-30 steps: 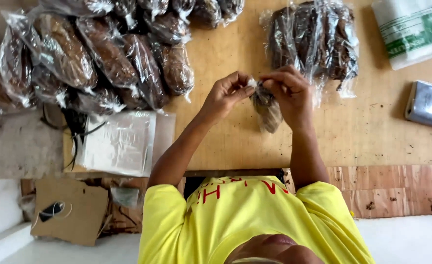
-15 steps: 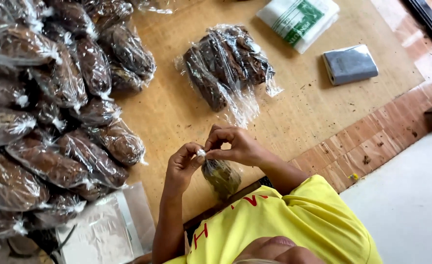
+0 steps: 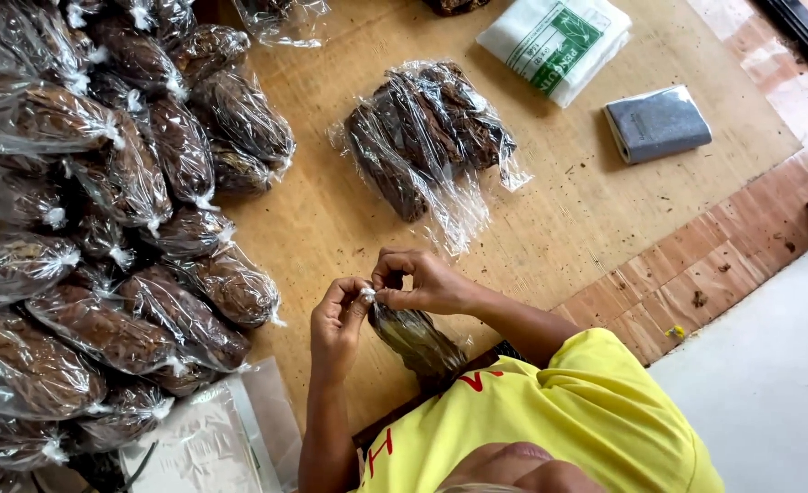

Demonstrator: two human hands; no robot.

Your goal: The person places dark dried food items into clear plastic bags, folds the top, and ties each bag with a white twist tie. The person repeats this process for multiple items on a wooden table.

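Observation:
My left hand [image 3: 340, 318] and my right hand [image 3: 422, 281] meet above the brown mat. Both pinch the twisted top of a small clear plastic bag [image 3: 417, 342] filled with dark brown dried material, which hangs below my fingers in front of my yellow shirt. A big heap of tied bags of the same kind [image 3: 102, 228] lies just left of my left hand. Beyond my hands, a separate bundle of several dark packs in clear plastic [image 3: 422, 137] rests on the mat.
A stack of flat clear bags [image 3: 203, 443] lies at the lower left. A white and green printed packet [image 3: 554, 44] and a grey wallet-like pouch [image 3: 657, 123] sit at the far right of the mat [image 3: 331, 219]. Brick-patterned floor [image 3: 705, 265] borders pale floor on the right.
The view has swung and moved closer, so the heap now fills the left side. My hands stay together at the small bag's top, fingers working it.

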